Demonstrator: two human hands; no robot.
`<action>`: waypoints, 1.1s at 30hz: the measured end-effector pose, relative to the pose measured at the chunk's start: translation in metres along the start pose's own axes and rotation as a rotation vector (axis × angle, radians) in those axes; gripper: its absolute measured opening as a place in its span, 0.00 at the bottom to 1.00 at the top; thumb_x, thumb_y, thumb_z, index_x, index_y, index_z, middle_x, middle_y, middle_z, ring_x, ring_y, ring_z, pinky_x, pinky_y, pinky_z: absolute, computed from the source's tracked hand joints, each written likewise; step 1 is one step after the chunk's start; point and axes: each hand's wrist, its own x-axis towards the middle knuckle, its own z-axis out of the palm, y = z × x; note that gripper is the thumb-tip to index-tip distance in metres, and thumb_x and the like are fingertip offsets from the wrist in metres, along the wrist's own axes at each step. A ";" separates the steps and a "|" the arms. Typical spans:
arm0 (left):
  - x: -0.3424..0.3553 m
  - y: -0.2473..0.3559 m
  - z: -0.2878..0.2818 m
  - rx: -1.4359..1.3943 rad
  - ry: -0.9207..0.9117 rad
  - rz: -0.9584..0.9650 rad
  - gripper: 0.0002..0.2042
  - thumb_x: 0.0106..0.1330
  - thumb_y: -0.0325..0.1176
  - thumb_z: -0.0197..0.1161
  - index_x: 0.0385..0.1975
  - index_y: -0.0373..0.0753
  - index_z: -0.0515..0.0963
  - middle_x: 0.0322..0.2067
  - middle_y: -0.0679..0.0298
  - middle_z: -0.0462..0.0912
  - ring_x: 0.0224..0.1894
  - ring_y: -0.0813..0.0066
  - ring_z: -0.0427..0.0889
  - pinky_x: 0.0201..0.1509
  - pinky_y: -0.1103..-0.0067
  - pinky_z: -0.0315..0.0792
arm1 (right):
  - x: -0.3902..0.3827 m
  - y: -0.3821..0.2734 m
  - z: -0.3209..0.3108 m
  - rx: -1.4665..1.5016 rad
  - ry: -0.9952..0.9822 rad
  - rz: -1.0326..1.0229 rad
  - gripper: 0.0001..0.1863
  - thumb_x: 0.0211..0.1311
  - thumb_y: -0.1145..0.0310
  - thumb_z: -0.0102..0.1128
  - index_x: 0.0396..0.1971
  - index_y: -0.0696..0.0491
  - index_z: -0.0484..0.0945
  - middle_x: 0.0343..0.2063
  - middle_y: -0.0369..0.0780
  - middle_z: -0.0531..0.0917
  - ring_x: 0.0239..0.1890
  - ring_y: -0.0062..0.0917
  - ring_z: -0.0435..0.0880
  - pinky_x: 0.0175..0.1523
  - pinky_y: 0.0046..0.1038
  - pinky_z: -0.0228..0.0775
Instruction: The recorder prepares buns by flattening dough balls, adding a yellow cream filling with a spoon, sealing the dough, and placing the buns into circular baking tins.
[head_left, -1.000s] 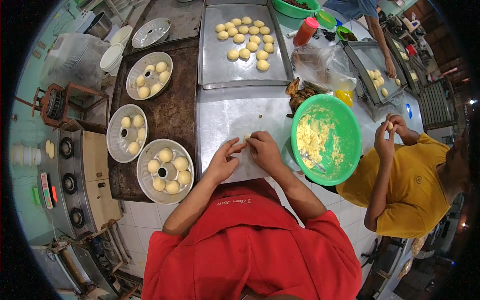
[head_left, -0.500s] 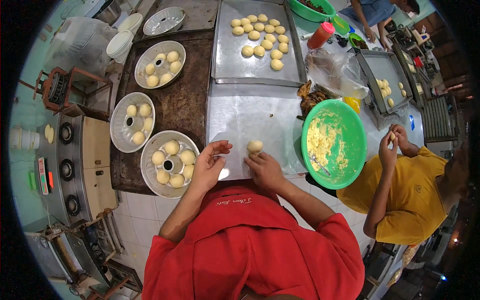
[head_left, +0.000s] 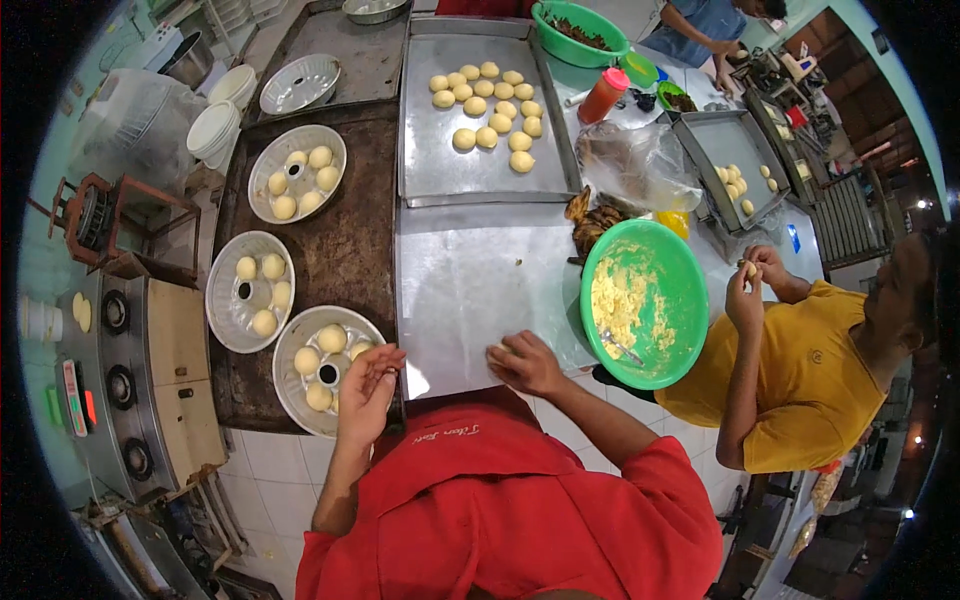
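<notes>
My right hand (head_left: 526, 363) is cupped palm-down on the metal table (head_left: 470, 250). Its fingers curl over a dough ball, nearly all of which they hide. My left hand (head_left: 367, 392) holds nothing and hangs with loosely bent fingers above the right rim of the nearest fluted ring pan (head_left: 290, 387), covering part of it. Pale dough balls (head_left: 332, 338) sit around that pan's centre tube. Two more ring pans with dough balls, the middle one (head_left: 222, 312) and the far one (head_left: 262, 160), stand behind it on a dark baking tray (head_left: 350, 240).
A large metal tray (head_left: 480, 180) with several dough balls lies at the back. To the right stand a green bowl (head_left: 665, 370) of yellow filling, a plastic bag (head_left: 655, 165) and a red-capped bottle (head_left: 603, 97). A co-worker in a yellow shirt (head_left: 790, 380) handles a small dough piece.
My right hand has closed over the dough ball, which showed above its fingers before. My left hand has moved left and nearer, over the nearest pan's edge. The whole view has shifted slightly.
</notes>
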 end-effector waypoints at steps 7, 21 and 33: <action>0.005 0.000 0.002 0.021 -0.067 -0.035 0.18 0.64 0.15 0.48 0.55 0.31 0.70 0.48 0.58 0.78 0.51 0.73 0.76 0.60 0.76 0.67 | 0.066 0.032 0.034 0.001 0.128 0.092 0.10 0.47 0.66 0.69 0.28 0.52 0.78 0.27 0.39 0.74 0.32 0.37 0.73 0.38 0.36 0.67; 0.004 -0.009 -0.003 -0.004 -0.046 -0.073 0.17 0.66 0.16 0.49 0.54 0.32 0.70 0.48 0.58 0.78 0.52 0.73 0.76 0.61 0.76 0.67 | 0.048 0.045 0.017 -0.025 0.088 0.142 0.10 0.46 0.68 0.68 0.28 0.50 0.77 0.30 0.39 0.74 0.36 0.37 0.73 0.41 0.38 0.65; 0.005 -0.006 0.006 -0.013 -0.095 -0.072 0.16 0.68 0.20 0.52 0.55 0.32 0.70 0.48 0.59 0.78 0.51 0.73 0.76 0.59 0.76 0.68 | 0.001 0.036 0.008 0.098 0.047 0.076 0.13 0.43 0.70 0.71 0.30 0.50 0.77 0.31 0.40 0.76 0.34 0.37 0.74 0.39 0.39 0.66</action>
